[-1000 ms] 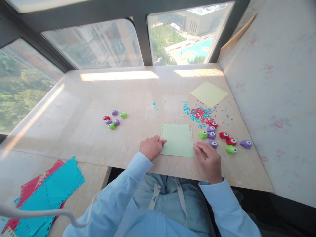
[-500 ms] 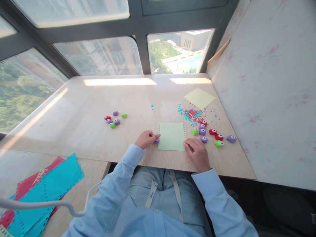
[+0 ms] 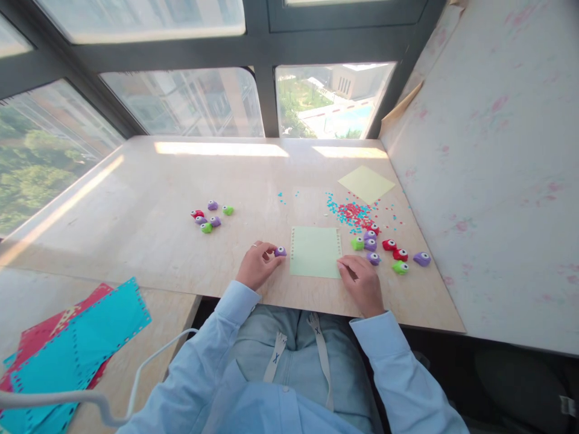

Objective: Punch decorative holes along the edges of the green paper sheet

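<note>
A light green paper square (image 3: 315,252) lies on the table near the front edge, with rows of small punched holes along its left and right sides. My left hand (image 3: 256,265) holds a small purple punch (image 3: 280,251) just left of the paper's left edge. My right hand (image 3: 362,282) rests on the paper's lower right corner, fingers pressing it down. Several small red, purple and green punches (image 3: 389,250) lie just right of the paper.
Red and blue paper dots (image 3: 353,211) are scattered behind the paper. A yellow paper square (image 3: 366,183) lies at the back right. Another cluster of small punches (image 3: 208,217) sits to the left. Blue and red punched sheets (image 3: 67,337) lie on the lower left surface. A wall stands on the right.
My left hand has drawn the purple punch off the paper's left edge and a little to the left. My right hand stays on the lower right corner. The camera view has shifted.
</note>
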